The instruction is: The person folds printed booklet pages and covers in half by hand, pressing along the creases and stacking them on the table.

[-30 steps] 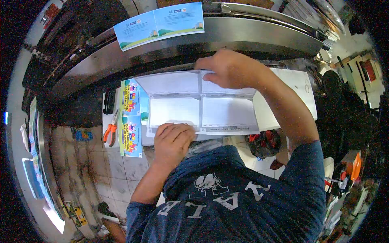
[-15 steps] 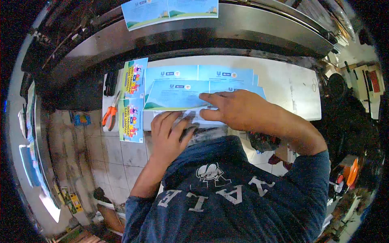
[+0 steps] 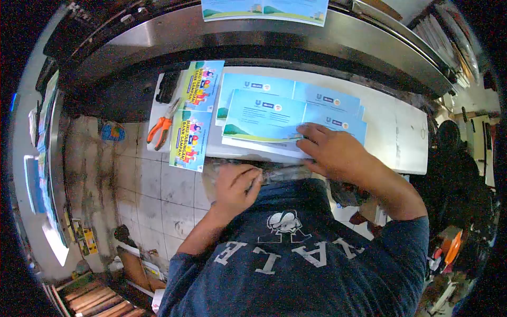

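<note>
Blue printed sheets (image 3: 264, 113) with small logos and a green hill strip lie overlapped on a white board. My right hand (image 3: 335, 153) rests at the lower edge of the front sheet, its fingertips on the paper and the thumb apart below. Just in front of the board, near my chest, my left hand (image 3: 237, 190) is curled with thumb and forefinger together. Whether anything is pinched in it is too blurred to tell. Left of the blue sheets lie two joined colourful printed covers (image 3: 191, 140) reading "Buku Tabungan Bank Sampah".
Orange-handled pliers (image 3: 159, 132) lie by the covers, below a black object (image 3: 168, 87). The white board (image 3: 396, 124) extends right. Behind it runs a metal ledge (image 3: 253, 45) with another blue sheet (image 3: 264, 11) on it. Tiled floor (image 3: 150, 198) shows at left.
My left hand has drawn back from the sheets' lower edge towards me and curled up. My right hand has shifted towards the sheet's lower right part. The camera view has also turned.
</note>
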Demonstrator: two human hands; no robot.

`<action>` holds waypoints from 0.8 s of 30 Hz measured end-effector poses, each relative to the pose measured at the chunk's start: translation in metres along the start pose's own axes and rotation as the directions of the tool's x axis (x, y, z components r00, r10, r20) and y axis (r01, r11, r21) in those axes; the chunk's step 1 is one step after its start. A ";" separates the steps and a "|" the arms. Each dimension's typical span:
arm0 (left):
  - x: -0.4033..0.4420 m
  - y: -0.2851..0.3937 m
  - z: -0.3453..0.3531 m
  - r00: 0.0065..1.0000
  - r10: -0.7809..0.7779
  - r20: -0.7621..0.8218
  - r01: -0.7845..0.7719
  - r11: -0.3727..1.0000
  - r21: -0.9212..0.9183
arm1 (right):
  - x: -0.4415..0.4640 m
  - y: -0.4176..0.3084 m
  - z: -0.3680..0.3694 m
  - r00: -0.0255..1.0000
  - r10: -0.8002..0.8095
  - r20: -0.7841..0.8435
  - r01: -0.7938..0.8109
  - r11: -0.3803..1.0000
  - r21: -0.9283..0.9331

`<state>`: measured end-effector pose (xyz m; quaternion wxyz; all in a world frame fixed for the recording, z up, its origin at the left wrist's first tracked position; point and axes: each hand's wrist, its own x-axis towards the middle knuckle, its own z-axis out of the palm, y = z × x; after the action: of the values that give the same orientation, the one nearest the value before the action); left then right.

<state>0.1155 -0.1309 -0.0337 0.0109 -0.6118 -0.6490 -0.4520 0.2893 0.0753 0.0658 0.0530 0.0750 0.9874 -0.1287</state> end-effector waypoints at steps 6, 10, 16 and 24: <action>0.031 0.022 0.006 0.983 0.090 0.157 -0.121 0.973 0.199 | 0.020 0.012 -0.071 0.993 0.105 0.059 -0.091 0.973 -0.212; 0.061 0.023 0.023 0.947 -0.014 0.322 -0.077 0.960 0.269 | 0.055 0.061 -0.100 0.984 0.083 -0.157 -0.096 0.992 -0.076; 0.066 0.018 0.029 0.933 -0.027 0.359 -0.085 0.953 0.291 | 0.101 0.145 -0.089 0.996 0.066 0.067 -0.068 0.998 0.019; 0.081 0.022 0.023 0.919 -0.067 0.387 -0.037 0.966 0.255 | 0.109 0.172 -0.077 0.964 0.148 0.223 -0.219 0.915 0.340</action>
<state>0.1247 -0.0573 0.0111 -0.0437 -0.6784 -0.6956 -0.2322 0.2038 0.2743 0.0845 0.1453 0.1634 0.9255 -0.3093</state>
